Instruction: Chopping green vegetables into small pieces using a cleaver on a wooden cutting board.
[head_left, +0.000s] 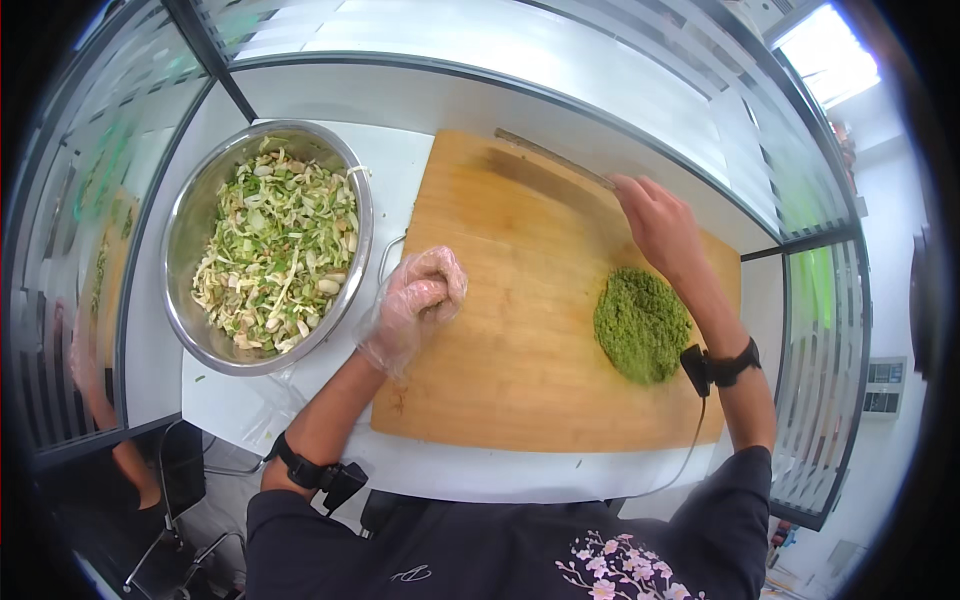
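Note:
My right hand (654, 217) grips one end of a knife (551, 156), seen nearly edge-on above the far part of a wooden cutting board (517, 337). My left hand (424, 289) wears a clear plastic glove; its fingers are curled at the board's left edge, and nothing shows in them. Near the board's right side lies a round, flattened mound of finely chopped greens (643, 326), just below my right wrist. Left of the board, a steel bowl (363, 262) holds coarsely chopped pale and green vegetables (277, 247).
The white table (525, 472) sits within low white walls and framed, striped glass partitions (821, 375). Crumpled clear plastic (274, 412) lies below the bowl. A cable (694, 454) hangs from my right arm band. Chair legs (202, 555) stand at lower left.

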